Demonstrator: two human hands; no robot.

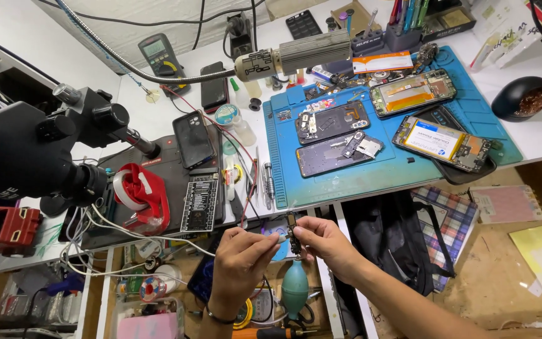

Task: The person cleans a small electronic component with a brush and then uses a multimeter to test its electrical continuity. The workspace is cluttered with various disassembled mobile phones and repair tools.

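Observation:
My left hand (243, 257) pinches a thin white-tipped tool (280, 238) and holds it against a small dark circuit board part (293, 233). My right hand (324, 242) grips that small part upright between thumb and fingers, just below the front edge of the white workbench (158, 119). Both hands hover over an open drawer holding a teal rubber air blower (295, 290). Up on the bench lies a blue work mat (346, 179) with several opened phones, among them two dark ones (332, 120) (337, 152).
A black microscope (39, 150) stands at the left, a red tape dispenser (142, 198) beside it. A flexible metal lamp arm (296, 55) reaches over the bench. A multimeter (161, 56), a black bowl (523, 97) and a dark bag (390, 238) are nearby.

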